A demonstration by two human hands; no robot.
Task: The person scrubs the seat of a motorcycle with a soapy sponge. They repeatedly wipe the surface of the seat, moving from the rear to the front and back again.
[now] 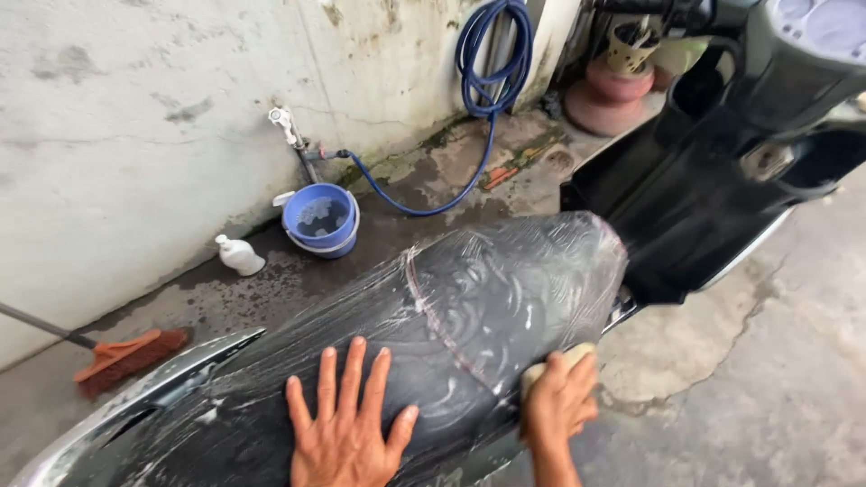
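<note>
Soapy seat under two hands

Black scooter seat (469,307), streaked with suds, lies under the left hand (347,424), fingers spread flat on it. Just right, the right hand (559,401) curls around a pale sponge (552,361) at the seat's edge. Beyond the fingertips stand a blue bucket (322,219), white bottle (239,256) and coiled blue hose (492,54).

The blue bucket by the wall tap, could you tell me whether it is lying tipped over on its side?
No, the blue bucket stands upright on the wet ground below the tap, with soapy water visible inside it.

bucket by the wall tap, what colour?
Blue bucket, with a pale rim; clearest in the head view.
</note>
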